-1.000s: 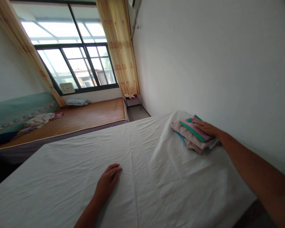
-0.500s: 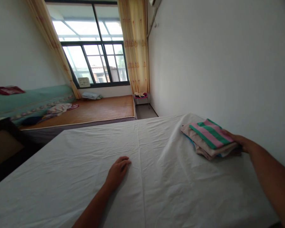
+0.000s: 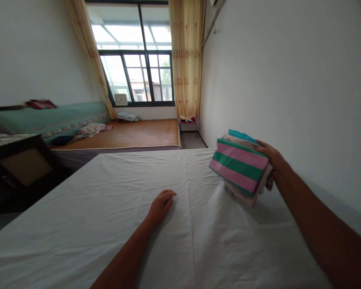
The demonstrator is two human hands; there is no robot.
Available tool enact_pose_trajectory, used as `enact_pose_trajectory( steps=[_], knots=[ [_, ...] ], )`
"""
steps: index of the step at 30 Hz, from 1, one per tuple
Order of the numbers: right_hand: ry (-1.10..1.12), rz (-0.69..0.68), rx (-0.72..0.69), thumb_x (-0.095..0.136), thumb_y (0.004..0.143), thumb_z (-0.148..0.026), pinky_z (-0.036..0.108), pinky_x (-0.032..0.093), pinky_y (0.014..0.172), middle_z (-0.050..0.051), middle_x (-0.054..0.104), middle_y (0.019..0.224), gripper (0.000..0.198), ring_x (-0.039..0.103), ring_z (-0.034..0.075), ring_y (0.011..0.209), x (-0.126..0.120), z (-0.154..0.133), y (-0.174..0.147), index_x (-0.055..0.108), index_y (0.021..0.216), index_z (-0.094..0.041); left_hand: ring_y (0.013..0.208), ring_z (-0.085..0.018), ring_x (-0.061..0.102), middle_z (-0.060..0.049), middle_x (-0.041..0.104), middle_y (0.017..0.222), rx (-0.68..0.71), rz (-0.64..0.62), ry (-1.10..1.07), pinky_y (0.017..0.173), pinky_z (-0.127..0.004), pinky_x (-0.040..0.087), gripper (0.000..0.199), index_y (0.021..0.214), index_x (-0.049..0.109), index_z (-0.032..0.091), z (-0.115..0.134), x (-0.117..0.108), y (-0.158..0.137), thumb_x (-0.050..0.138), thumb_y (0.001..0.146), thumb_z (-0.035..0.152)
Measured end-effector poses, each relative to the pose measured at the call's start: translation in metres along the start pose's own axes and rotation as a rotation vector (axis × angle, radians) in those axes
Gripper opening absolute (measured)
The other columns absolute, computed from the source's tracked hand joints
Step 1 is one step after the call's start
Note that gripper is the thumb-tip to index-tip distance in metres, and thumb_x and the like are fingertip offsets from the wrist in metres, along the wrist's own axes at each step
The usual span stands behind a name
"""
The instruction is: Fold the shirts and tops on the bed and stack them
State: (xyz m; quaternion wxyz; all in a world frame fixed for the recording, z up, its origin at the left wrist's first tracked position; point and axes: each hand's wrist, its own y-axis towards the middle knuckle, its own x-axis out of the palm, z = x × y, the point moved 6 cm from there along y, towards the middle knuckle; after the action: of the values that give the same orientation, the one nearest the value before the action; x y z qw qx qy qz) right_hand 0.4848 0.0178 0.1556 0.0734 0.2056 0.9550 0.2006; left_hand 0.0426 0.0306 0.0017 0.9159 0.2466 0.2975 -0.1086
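Observation:
My right hand (image 3: 275, 158) grips the right side of a stack of folded clothes (image 3: 240, 166). A piece with pink and green stripes faces me, with beige cloth behind it and a bright blue edge at the top. The stack is tilted up at an angle over the white sheet (image 3: 144, 172); whether its lower edge touches the sheet I cannot tell. Left of the stack, my left hand (image 3: 163, 205) rests on the sheet, its fingers loosely bent and a small gap by the thumb. I see nothing held in it.
Beyond the sheet is a bed with a brown mat (image 3: 144, 134), with crumpled clothes (image 3: 92, 129) on it. A dark cabinet (image 3: 27, 164) stands at the left. The white wall (image 3: 289, 80) runs along the right. A small stool (image 3: 188, 120) stands in the far corner.
My right hand has lifted and tipped the clothes stack, shifting it left so the striped face turns toward me. My left hand stays on the sheet. The view has swung left.

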Motion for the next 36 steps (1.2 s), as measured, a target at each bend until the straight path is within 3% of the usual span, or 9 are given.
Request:
enact_pose_trajectory(
  steps=[4, 10, 14, 18, 21, 25, 30, 34, 36],
  knots=[
    [0.229, -0.129, 0.065, 0.06, 0.08, -0.044, 0.03, 0.057, 0.068, 0.005, 0.069, 0.104, 0.04, 0.067, 0.018, 0.085, 0.081, -0.02, -0.017, 0.062, 0.115, -0.027, 0.102, -0.022, 0.063, -0.009, 0.068, 0.11, -0.156, 0.13, -0.241, 0.084, -0.035, 0.053, 0.039, 0.108, 0.068, 0.018, -0.011, -0.019, -0.006, 0.049, 0.087, 0.045],
    [0.067, -0.23, 0.005, 0.067, 0.076, -0.043, 0.019, 0.047, 0.054, 0.002, 0.069, 0.094, 0.034, 0.059, 0.01, 0.068, 0.125, -0.015, -0.04, 0.067, 0.103, -0.024, 0.091, -0.026, 0.065, -0.01, 0.073, 0.094, -0.345, 0.056, -0.586, 0.082, -0.038, 0.052, 0.065, 0.107, 0.068, 0.01, -0.023, -0.034, -0.016, 0.052, 0.081, 0.067],
    [-0.205, -0.485, 0.003, 0.063, 0.079, -0.049, 0.025, 0.046, 0.054, 0.004, 0.07, 0.09, 0.039, 0.056, 0.012, 0.061, 0.156, 0.007, -0.067, 0.067, 0.105, -0.02, 0.097, -0.025, 0.064, -0.01, 0.072, 0.102, -0.29, -0.078, -0.678, 0.088, -0.039, 0.05, 0.059, 0.118, 0.064, 0.013, -0.012, -0.033, -0.017, 0.059, 0.081, 0.058],
    [-0.471, -0.751, -0.235, 0.072, 0.07, -0.046, 0.036, 0.049, 0.082, 0.009, 0.068, 0.112, 0.051, 0.062, 0.024, 0.094, 0.201, 0.014, -0.111, 0.067, 0.113, -0.019, 0.098, -0.025, 0.064, -0.01, 0.071, 0.105, -0.206, -0.167, -0.725, 0.089, -0.038, 0.05, 0.055, 0.116, 0.065, 0.015, 0.006, -0.028, -0.016, 0.069, 0.075, 0.052],
    [-0.58, -0.763, -0.423, 0.068, 0.073, -0.032, 0.033, 0.046, 0.08, 0.008, 0.07, 0.096, 0.032, 0.061, 0.022, 0.087, 0.228, 0.004, -0.137, 0.069, 0.102, -0.018, 0.092, -0.024, 0.064, -0.01, 0.071, 0.099, -0.123, -0.116, -0.708, 0.087, -0.037, 0.05, 0.046, 0.102, 0.068, 0.013, 0.017, -0.027, -0.012, 0.069, 0.075, 0.051],
    [-0.53, -0.76, -0.462, 0.059, 0.075, -0.022, 0.027, 0.043, 0.068, 0.002, 0.068, 0.077, 0.013, 0.057, 0.017, 0.07, 0.25, -0.02, -0.146, 0.068, 0.084, -0.019, 0.085, -0.022, 0.063, -0.006, 0.07, 0.086, -0.086, 0.041, -0.584, 0.078, -0.032, 0.051, 0.039, 0.087, 0.068, 0.014, 0.025, -0.036, -0.007, 0.062, 0.08, 0.051],
    [-0.275, -0.583, -0.571, 0.059, 0.075, -0.024, 0.029, 0.045, 0.075, 0.003, 0.069, 0.092, 0.015, 0.06, 0.02, 0.082, 0.273, -0.074, -0.128, 0.066, 0.088, -0.02, 0.082, -0.018, 0.061, -0.003, 0.068, 0.082, -0.047, 0.343, -0.525, 0.07, -0.027, 0.049, 0.036, 0.093, 0.068, 0.015, 0.054, -0.099, 0.005, 0.064, 0.079, 0.048],
    [-0.119, -0.417, -0.564, 0.06, 0.077, -0.03, 0.028, 0.048, 0.07, 0.001, 0.067, 0.081, 0.013, 0.06, 0.017, 0.076, 0.289, -0.102, -0.101, 0.062, 0.084, -0.019, 0.067, -0.012, 0.057, 0.0, 0.065, 0.075, 0.019, 0.535, -0.553, 0.056, -0.022, 0.044, 0.031, 0.09, 0.068, 0.015, 0.079, -0.182, 0.014, 0.065, 0.08, 0.045],
    [-0.048, -0.245, -0.479, 0.058, 0.08, -0.032, 0.026, 0.048, 0.062, -0.001, 0.063, 0.075, 0.013, 0.059, 0.014, 0.068, 0.277, -0.103, -0.08, 0.06, 0.083, -0.019, 0.058, -0.01, 0.052, 0.002, 0.059, 0.065, 0.043, 0.743, -0.535, 0.049, -0.021, 0.041, 0.027, 0.081, 0.065, 0.016, 0.069, -0.234, 0.003, 0.068, 0.079, 0.042]
  ],
)
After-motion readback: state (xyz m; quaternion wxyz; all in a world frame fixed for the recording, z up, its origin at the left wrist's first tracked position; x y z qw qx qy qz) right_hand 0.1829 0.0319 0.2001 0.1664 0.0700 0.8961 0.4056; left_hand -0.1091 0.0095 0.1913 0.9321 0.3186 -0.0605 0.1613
